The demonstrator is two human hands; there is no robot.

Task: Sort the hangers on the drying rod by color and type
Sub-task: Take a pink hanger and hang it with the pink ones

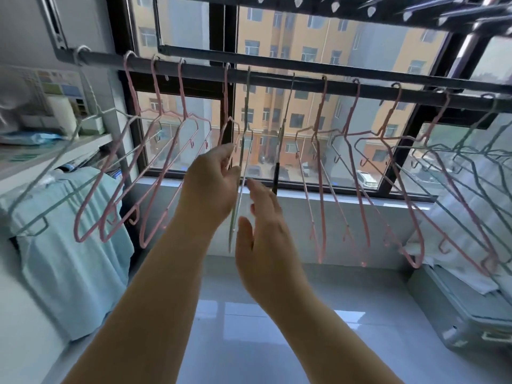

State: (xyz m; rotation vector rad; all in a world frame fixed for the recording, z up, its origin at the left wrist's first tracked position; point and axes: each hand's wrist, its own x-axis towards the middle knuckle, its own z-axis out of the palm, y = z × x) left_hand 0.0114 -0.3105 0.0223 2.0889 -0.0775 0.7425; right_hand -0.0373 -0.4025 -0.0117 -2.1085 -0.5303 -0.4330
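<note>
A dark drying rod [277,79] runs across the window with hangers on it. Three pink hangers [155,173] hang at the left, beyond a pale green one [63,162]. My left hand [213,184] pinches the lower part of a pink hanger [226,106] near the middle. Beside it a pale green hanger [243,151] hangs edge-on, and a dark hanger [279,151] hangs to its right. My right hand [266,239] is raised below them with straight fingers, holding nothing. Several more pink hangers [360,189] and grey-green hangers [471,167] hang at the right.
A second rack with clips [360,9] hangs above. At the left stands a shelf [55,145] over pale blue cloth [69,245]. A grey case [457,309] lies at the lower right. The window sill [332,195] runs behind the hangers.
</note>
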